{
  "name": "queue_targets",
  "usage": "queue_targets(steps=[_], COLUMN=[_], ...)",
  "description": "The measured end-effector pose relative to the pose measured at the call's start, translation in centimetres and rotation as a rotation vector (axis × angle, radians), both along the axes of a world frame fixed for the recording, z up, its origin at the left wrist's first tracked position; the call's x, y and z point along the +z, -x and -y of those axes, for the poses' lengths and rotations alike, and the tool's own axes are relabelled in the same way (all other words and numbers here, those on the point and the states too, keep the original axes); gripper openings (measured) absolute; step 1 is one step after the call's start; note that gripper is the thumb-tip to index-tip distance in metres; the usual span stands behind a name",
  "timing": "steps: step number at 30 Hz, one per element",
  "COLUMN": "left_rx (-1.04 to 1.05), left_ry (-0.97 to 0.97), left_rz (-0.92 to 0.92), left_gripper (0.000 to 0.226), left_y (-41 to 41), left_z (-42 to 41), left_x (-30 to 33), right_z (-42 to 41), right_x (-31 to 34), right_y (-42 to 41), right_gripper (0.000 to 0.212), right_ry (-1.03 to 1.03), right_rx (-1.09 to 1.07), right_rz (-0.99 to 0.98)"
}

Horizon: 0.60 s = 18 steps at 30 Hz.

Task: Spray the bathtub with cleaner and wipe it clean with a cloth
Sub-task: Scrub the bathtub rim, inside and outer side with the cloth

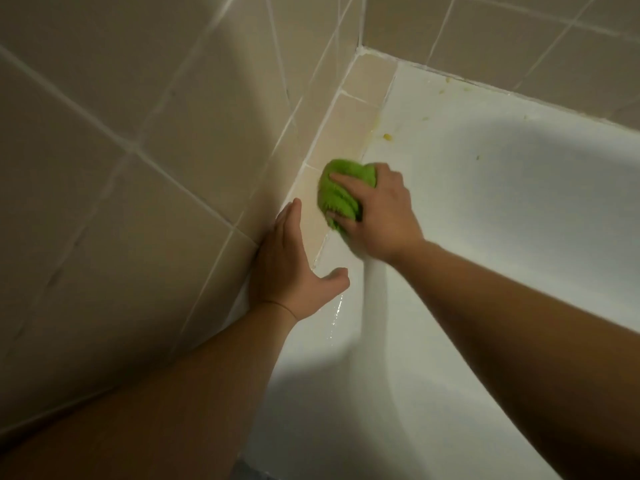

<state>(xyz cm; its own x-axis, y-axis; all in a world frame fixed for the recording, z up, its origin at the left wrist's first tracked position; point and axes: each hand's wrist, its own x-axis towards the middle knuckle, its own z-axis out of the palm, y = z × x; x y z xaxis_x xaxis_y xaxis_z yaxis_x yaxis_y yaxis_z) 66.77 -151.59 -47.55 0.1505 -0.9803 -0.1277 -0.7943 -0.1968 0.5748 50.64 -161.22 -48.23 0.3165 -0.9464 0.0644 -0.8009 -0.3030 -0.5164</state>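
A white bathtub (485,188) fills the right and lower part of the head view, its rim meeting a narrow beige tiled ledge (349,133) along the wall. My right hand (377,216) grips a bunched green cloth (334,194) and holds it down where the ledge meets the tub rim. My left hand (291,268) lies flat with straight fingers on the ledge and rim, just left of and nearer than the cloth, holding nothing. Yellowish spots (387,136) mark the rim beyond the cloth, toward the corner. No spray bottle is in view.
Beige tiled walls (121,150) with pale grout close in on the left and at the back, meeting in a corner (360,50). A wet streak (337,313) runs along the rim near my left wrist. The tub's inner wall curves down at the right.
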Motion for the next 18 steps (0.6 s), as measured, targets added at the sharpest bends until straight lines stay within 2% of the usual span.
queue_targets(steps=[5,7,9,11,16,18], left_rx=[-0.036,-0.066,-0.082,-0.085,-0.088,-0.081], left_ry=[0.014,0.041,0.051,0.048,0.070,0.089], left_rz=[0.056,0.079,0.092,0.101,0.173,0.187], left_gripper=[0.129,0.127,0.125,0.124,0.124,0.124], left_y=[0.2,0.1,0.2,0.3,0.8,1.0], left_z=[0.2,0.3,0.7,1.1,2.2,2.7], left_x=[-0.2,-0.4,-0.5,-0.6,-1.0,-1.2], right_z=[3.5,1.4,-0.9,-0.5,7.4,7.6], right_x=[0.4,0.4,0.4,0.1,0.2,0.3], right_y=[0.8,0.7,1.1,2.0,1.1,0.2], right_gripper=[0.061,0.060,0.060,0.060,0.058,0.057], right_ry=[-0.076,-0.057,-0.027,-0.013,-0.041,-0.023], right_rx=[-0.189,-0.137,0.017,0.094,-0.239,-0.246], right_rz=[0.005,0.040,0.076,0.057,-0.028,-0.024])
